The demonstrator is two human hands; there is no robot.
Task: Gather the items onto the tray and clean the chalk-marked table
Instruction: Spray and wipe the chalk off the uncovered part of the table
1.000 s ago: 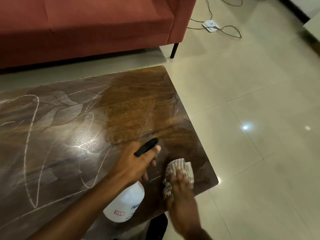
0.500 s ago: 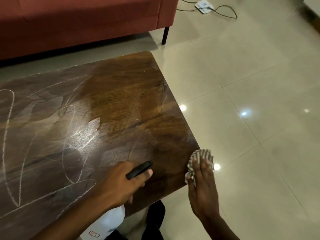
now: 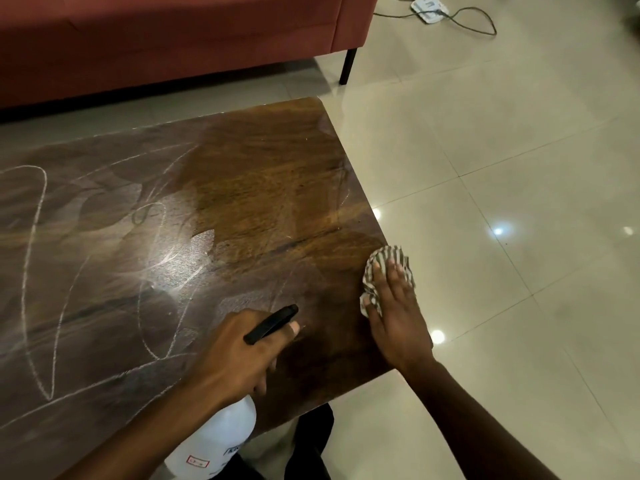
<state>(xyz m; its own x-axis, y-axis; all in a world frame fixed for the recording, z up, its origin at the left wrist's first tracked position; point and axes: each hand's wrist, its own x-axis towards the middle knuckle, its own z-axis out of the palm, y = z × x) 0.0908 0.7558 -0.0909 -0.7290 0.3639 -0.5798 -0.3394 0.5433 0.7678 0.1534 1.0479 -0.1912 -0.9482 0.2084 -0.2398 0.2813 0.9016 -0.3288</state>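
Observation:
A dark wooden table fills the left and centre; white chalk marks loop over its left half, while its right part looks wiped and browner. My left hand grips a white spray bottle with a black nozzle, held over the table's near edge. My right hand lies flat on a striped grey-and-white cloth at the table's right edge. No tray is in view.
A red sofa with a black leg stands behind the table. A white power strip and its cable lie on the glossy tiled floor at the far right. My dark-clothed leg shows below the table edge.
My right hand slid the cloth from the near right corner out to and along the table's right edge. The view shifted; my left hand kept its hold on the bottle.

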